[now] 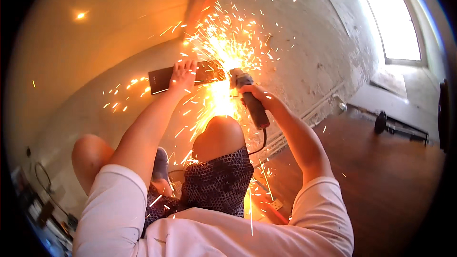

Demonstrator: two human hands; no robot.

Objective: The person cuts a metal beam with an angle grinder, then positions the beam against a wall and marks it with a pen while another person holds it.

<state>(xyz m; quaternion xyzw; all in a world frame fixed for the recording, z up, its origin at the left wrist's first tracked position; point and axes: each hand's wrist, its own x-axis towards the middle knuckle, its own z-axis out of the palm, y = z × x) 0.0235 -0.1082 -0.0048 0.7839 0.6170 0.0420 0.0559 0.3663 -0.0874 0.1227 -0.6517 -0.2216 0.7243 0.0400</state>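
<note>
Many sparks (pixel 221 43): you seem mid-grind — they hide what's left.
Right hand (pixel 257 93): wrapped round your grinder (pixel 257 114).
Left hand (pixel 183 77): on the dark plate (pixel 161 81) — grip unclear.

Dark rectangular plate (pixel 162 80), crosswise; dark corded grinder (pixel 256 109), slanted, sparking at plate's right end.

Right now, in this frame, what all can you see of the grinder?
The grinder has a thick, dark, plastic-looking handle and a greyish head. A thin black cord curves down from the handle's near end. The tool slants, head pointing away and slightly left, with the right hand wrapped around it. Bright sparks burst about the head, beside the dark bar, so it appears to be running; glare hides whether they touch.
</note>
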